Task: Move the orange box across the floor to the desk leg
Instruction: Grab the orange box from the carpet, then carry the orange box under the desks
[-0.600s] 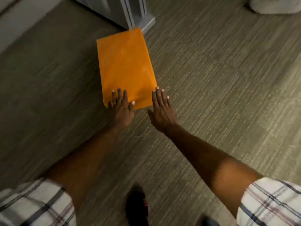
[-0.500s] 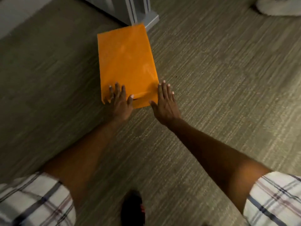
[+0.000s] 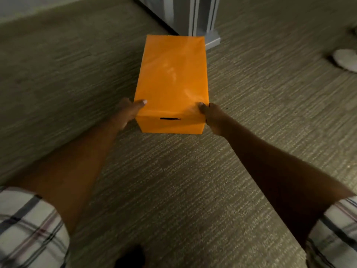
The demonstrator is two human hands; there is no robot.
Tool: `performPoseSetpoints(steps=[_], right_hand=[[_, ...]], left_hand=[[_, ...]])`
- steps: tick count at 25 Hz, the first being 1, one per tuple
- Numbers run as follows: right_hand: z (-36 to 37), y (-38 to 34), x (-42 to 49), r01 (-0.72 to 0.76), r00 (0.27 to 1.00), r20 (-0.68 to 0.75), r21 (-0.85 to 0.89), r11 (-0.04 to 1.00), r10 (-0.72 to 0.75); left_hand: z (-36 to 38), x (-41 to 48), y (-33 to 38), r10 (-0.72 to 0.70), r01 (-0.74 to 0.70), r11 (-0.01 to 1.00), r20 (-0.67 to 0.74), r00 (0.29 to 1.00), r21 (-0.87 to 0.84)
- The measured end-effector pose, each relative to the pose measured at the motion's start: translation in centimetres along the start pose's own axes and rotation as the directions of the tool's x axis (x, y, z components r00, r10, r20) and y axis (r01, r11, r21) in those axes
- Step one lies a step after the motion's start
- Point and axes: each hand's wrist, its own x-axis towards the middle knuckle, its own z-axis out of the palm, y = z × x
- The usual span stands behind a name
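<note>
Lying lengthwise on the carpeted floor (image 3: 193, 190), the box (image 3: 172, 78) points away from the person, its far end just beside the base of the grey desk leg (image 3: 201, 18); whether the two touch cannot be told. Both hands are clamped on the box's near end, one at each side. The left hand (image 3: 126, 113) presses the left wall with its thumb laid over the top edge. The right hand (image 3: 211, 117) grips the right near corner, thumb on top, its fingers hidden behind the box. A dark slot shows in the near face. Plaid sleeves (image 3: 29, 225) frame the bottom corners. A pale round thing (image 3: 345, 59) lies on the floor well apart at far right.
</note>
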Motion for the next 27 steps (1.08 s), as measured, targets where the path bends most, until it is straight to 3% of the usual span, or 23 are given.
performPoseSetpoints(steps=[2, 9, 14, 17, 20, 27], right_hand=[[0.0, -0.2, 0.2, -0.007, 1.0, -0.015, 0.025, 1.0, 0.007], [-0.4, 0.7, 0.6, 0.031, 0.999, -0.04, 0.016, 0.999, -0.03], [-0.9, 1.8, 0.1, 0.077, 0.997, -0.014, 0.018, 0.997, -0.076], [-0.7, 2.8, -0.2, 0.125, 0.989, -0.078, -0.058, 0.99, -0.129], [-0.9, 3.5, -1.4, 0.176, 0.981, -0.072, -0.072, 0.982, -0.181], [3.5, 3.4, -5.3, 0.267, 0.96, 0.111, -0.073, 0.961, -0.258]], left_hand=[[0.0, -0.8, 0.1, -0.025, 0.027, 1.0, 0.092, 0.995, -0.015], [-1.1, -2.5, -0.4, 0.064, -0.084, 0.992, 0.196, 0.979, 0.097], [-1.4, -5.7, -3.7, 0.011, 0.004, 0.995, 0.152, 0.988, -0.098], [-0.9, -6.3, -3.7, -0.029, 0.067, 0.966, 0.151, 0.988, -0.25], [-0.9, -6.7, -3.6, -0.071, 0.125, 0.955, 0.202, 0.977, -0.269], [-4.1, -11.2, -9.4, 0.054, -0.032, 0.948, 0.06, 0.997, -0.317]])
